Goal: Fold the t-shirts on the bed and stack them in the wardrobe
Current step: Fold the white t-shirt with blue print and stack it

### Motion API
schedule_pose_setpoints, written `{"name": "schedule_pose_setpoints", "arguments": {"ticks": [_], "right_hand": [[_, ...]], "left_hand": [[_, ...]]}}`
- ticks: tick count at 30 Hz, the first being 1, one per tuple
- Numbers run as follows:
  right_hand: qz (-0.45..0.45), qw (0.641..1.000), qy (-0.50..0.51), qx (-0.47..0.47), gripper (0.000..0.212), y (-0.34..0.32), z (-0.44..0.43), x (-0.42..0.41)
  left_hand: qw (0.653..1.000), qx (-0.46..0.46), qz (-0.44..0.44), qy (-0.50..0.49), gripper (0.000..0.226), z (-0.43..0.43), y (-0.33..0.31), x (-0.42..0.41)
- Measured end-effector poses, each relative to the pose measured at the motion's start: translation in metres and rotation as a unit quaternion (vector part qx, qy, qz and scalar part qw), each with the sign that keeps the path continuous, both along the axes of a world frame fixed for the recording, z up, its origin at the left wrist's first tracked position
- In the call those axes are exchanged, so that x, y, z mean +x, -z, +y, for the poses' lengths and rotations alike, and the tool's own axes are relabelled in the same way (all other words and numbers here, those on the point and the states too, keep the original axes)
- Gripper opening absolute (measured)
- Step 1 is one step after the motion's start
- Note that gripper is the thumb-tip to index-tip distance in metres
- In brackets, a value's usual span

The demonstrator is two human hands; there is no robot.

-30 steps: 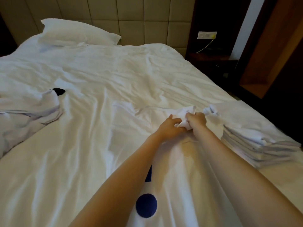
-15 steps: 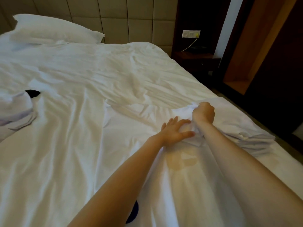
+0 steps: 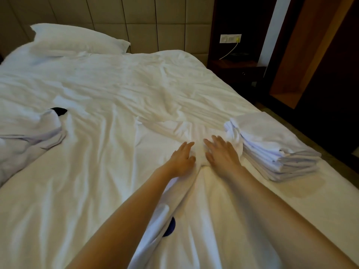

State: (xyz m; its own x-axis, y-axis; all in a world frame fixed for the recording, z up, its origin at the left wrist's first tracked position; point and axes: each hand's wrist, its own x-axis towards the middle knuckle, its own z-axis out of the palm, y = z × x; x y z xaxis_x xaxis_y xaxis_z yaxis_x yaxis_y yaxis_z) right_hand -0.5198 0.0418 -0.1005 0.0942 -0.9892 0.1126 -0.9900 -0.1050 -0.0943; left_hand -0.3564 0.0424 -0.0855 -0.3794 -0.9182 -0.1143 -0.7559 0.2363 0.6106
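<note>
T-shirt (image 3: 209, 200) flat near bed (image 3: 97, 171) right edge; our left hand (image 3: 181, 160), right hand (image 3: 223, 154) press open-palmed, gripping nothing, likely smoothing pre-fold.

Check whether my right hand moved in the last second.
Yes. The right hand drew back toward you from the far corner of the folded stack, now flat.

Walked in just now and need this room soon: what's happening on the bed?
A person is folding white t-shirts on the bed. Both the left hand and the right hand lie flat with fingers spread, pressing on the t-shirt laid out in front. A stack of folded shirts sits near the bed's right edge, and a loose pile of unfolded shirts lies at the left. Nothing is being carried to the wardrobe.
</note>
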Motion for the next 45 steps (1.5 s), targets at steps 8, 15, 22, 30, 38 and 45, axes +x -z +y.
{"name": "schedule_pose_setpoints", "arguments": {"ticks": [8,15,22,30,38,45], "right_hand": [[-0.095,0.992,0.078,-0.036,0.060,-0.009,0.058,0.030],[-0.375,0.925,0.058,-0.008,0.030,-0.003,0.114,0.084],[-0.547,0.803,0.199,0.129,0.010,0.005,0.156,0.116],[-0.531,0.781,0.177,0.279,0.023,-0.012,0.195,0.127],[-0.691,0.647,0.227,0.229,0.024,-0.011,0.232,0.114],[-0.647,0.698,0.265,0.152,0.024,0.005,0.254,0.096]], "left_hand": [[0.988,0.125,0.046,-0.080,0.037,0.047,-0.003,0.055],[0.980,0.173,0.024,-0.095,0.020,0.093,-0.020,0.089],[0.967,0.180,0.037,-0.174,0.033,0.148,-0.014,0.124],[0.957,0.264,-0.070,-0.096,0.027,0.215,-0.020,0.142],[0.945,0.319,0.075,0.026,0.018,0.254,-0.058,0.095],[0.988,0.071,0.061,-0.125,0.024,0.267,-0.011,0.089]]}}
